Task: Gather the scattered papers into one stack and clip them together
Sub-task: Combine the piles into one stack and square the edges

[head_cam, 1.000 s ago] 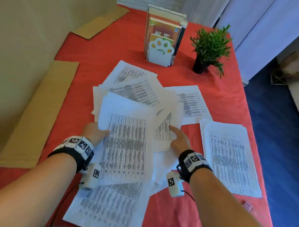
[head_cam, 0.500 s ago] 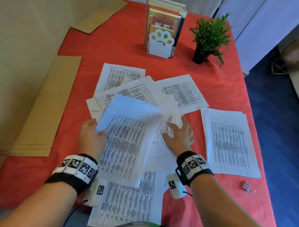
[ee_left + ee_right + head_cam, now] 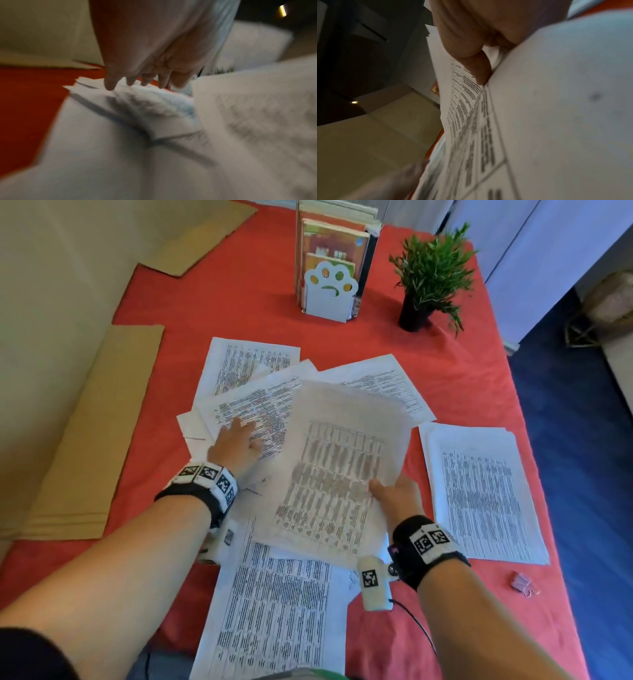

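Note:
Printed white papers lie scattered over the red tablecloth [image 3: 239,302]. My right hand [image 3: 394,491] pinches a bundle of sheets [image 3: 339,460] by its right edge and holds it tilted above the pile; the right wrist view shows a fingertip [image 3: 481,73] tucked between the pages. My left hand [image 3: 236,440] lies flat with straight fingers on the loose papers [image 3: 250,405] at the left. In the left wrist view its fingertips [image 3: 109,85] touch those sheets. A separate stack of papers [image 3: 479,494] rests at the right. A pink binder clip [image 3: 522,583] sits near the table's right front edge.
A white paw-shaped bookend with books [image 3: 330,285] stands at the back centre. A potted green plant [image 3: 428,278] is to its right. Cardboard sheets [image 3: 92,433] lie along the left wall. Another printed sheet [image 3: 277,611] lies at the front edge.
The lifted bundle has passed from my left hand to my right hand and moved right. My left hand let go and came down flat on the papers at the left.

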Demonstrator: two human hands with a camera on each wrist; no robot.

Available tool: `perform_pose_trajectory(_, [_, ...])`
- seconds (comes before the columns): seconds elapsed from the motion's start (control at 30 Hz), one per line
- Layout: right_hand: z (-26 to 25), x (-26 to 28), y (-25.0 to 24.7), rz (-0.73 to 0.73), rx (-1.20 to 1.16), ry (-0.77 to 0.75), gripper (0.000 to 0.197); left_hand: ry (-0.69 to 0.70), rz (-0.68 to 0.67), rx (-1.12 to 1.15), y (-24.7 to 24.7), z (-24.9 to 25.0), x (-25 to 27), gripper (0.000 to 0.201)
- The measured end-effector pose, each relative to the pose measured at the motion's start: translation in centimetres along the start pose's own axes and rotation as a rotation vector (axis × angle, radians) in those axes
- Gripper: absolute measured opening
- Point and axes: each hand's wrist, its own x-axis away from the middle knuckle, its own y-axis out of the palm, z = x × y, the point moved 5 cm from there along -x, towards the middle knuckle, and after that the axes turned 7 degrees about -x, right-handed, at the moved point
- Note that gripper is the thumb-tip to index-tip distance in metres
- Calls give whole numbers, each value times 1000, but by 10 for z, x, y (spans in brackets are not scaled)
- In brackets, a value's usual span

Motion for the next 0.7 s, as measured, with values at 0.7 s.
perform_pose_trajectory(0.7, [42, -40, -2, -44, -82, 127, 95, -168, 38, -35, 8, -47, 14, 22])
